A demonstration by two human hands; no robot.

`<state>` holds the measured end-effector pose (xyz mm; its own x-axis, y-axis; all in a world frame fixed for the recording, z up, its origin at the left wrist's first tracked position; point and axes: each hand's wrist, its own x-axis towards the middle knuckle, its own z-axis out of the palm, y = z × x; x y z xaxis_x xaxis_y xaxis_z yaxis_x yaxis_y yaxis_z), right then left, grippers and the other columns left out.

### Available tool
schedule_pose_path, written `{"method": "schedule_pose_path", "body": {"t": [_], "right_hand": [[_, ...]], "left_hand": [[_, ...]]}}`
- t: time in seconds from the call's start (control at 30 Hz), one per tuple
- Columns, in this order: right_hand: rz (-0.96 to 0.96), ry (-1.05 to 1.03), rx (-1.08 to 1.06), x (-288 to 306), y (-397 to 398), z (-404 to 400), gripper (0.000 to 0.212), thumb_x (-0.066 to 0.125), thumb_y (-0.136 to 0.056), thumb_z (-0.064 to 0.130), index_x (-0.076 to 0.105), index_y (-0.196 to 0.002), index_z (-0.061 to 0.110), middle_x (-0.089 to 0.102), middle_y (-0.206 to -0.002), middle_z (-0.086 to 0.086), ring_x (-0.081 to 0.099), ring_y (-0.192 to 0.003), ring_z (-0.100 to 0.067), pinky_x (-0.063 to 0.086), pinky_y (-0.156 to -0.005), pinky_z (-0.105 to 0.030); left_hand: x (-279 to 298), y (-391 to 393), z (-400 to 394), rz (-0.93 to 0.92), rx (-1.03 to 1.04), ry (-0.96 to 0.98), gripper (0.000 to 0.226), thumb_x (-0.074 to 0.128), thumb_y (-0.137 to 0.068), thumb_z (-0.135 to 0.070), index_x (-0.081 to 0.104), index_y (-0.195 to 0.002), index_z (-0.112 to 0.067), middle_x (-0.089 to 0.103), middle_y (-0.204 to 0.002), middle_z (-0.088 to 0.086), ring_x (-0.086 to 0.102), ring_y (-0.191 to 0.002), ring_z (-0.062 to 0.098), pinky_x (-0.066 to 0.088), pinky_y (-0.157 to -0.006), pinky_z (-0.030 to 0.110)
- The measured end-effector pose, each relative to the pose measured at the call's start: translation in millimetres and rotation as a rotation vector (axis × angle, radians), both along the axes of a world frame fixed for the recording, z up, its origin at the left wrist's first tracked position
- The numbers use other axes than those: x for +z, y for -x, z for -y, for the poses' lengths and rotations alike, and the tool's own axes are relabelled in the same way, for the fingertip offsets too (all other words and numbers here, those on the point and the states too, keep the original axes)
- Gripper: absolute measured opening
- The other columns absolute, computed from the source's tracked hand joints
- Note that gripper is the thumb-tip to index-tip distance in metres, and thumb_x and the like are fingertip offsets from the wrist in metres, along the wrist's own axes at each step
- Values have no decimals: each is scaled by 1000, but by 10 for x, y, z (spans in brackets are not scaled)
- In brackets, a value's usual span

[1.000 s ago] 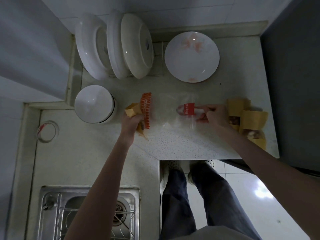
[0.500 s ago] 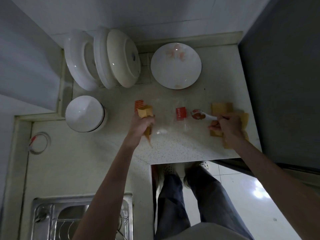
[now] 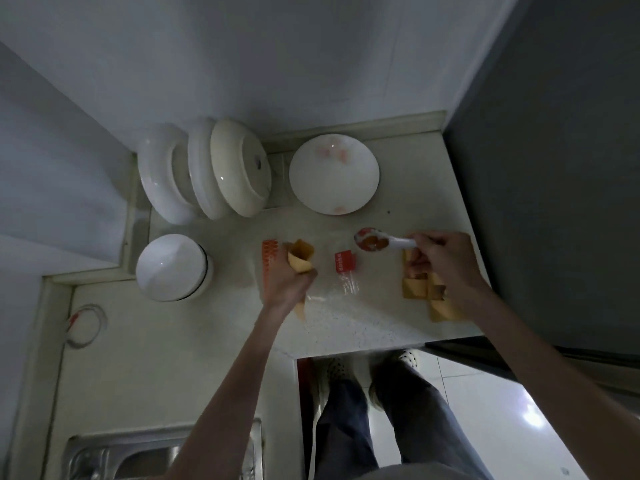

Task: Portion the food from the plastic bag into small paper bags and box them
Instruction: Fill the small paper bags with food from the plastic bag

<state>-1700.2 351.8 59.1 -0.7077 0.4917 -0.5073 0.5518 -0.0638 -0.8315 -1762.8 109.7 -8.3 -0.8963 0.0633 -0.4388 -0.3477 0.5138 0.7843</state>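
Pale speckled stone makes up the counter [image 3: 346, 320], which ends at a tiled wall. On it lies the clear plastic bag [image 3: 332, 268], flat and hard to make out (its red label and orange edge show best). Above the bag's left end, the left hand [image 3: 287, 284] has its fingers curled round a small paper bag [image 3: 300, 258], mouth open and facing up. To the right, the right hand [image 3: 441, 258] pinches the handle of a white spoon [image 3: 381, 241], whose bowl carries reddish-orange food and hangs between the bag's label and a white plate [image 3: 334, 174]. Under that hand, filled paper bags [image 3: 426, 292] sit clustered near the counter's right edge. Bowls [image 3: 204, 174] stand on edge by the wall; another bowl [image 3: 171, 268] sits upside down.
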Motion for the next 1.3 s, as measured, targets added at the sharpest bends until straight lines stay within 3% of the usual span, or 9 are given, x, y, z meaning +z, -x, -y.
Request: {"method": "schedule_pose_path", "body": {"t": [0.07,0.17,0.27,0.43,0.7,0.87,0.97,1.1,1.3], "right_hand": [[-50,-26,51,270,49,50,18,56,-92,10,73,-92,3,63,-55,-6,64,-47,-17,55,-58,-36],[-140,-62,108,720,115,101,19,55,-92,7,73,-88,2,62,-52,-8,60,-42,-15,50,-44,-22],[-197,-107,178,1148,135,127,23,55,-91,6,74,-78,9,60,-50,-9,57,-40,-16,46,-40,-19],[-257,-303,313,1664,112,137,29,56,-90,6,71,-70,21,62,-50,-10,55,-40,-17,46,-40,-19],[-442,-722,419,2141,82,271,26,58,-88,10,72,-68,16,58,-45,-2,54,-40,-8,50,-51,-31],[-611,-907,477,2244,50,378,15,59,-89,8,73,-85,12,51,-55,21,53,-48,0,42,-54,-15],[-664,-879,453,2237,21,440,13,61,-89,10,72,-84,15,51,-53,24,57,-54,3,40,-54,-7],[-684,-584,345,2204,23,513,23,60,-90,19,70,-70,15,57,-46,7,51,-41,-5,37,-48,-10],[-711,-539,202,2178,23,559,25,52,-96,22,70,-81,13,54,-50,14,43,-44,-7,30,-45,-16]], "left_hand": [[233,-15,-116,-140,-71,41,51,77,-68,-13,45,-94,-44,55,-90,-20,58,-82,-8,43,-59,9],[597,-4,-269,-275,-129,47,54,78,-67,-16,44,-100,-42,54,-83,-27,54,-74,-18,40,-57,-2],[908,4,-369,-362,-187,68,52,77,-67,-25,44,-104,-41,59,-91,-22,56,-79,-7,43,-58,7],[1285,-8,-490,-506,-219,43,44,66,-69,-25,42,-105,-37,62,-101,-7,62,-92,16,57,-74,44],[1754,12,-568,-745,-218,11,44,70,-70,-23,41,-103,-30,63,-97,-3,62,-89,24,52,-77,48],[1930,-19,-513,-756,-136,-44,45,68,-71,-24,37,-100,-40,59,-97,-10,61,-92,21,52,-80,46],[1963,-41,-494,-713,-107,-71,42,66,-68,-22,46,-104,-27,62,-101,-1,61,-94,24,51,-82,49],[1996,-76,-477,-694,-99,-94,44,67,-65,-19,49,-104,-23,61,-99,-1,59,-92,23,51,-80,45],[1993,-127,-429,-621,-78,-241,53,71,-64,-6,51,-107,-30,63,-99,-7,61,-90,4,47,-70,14]]}}
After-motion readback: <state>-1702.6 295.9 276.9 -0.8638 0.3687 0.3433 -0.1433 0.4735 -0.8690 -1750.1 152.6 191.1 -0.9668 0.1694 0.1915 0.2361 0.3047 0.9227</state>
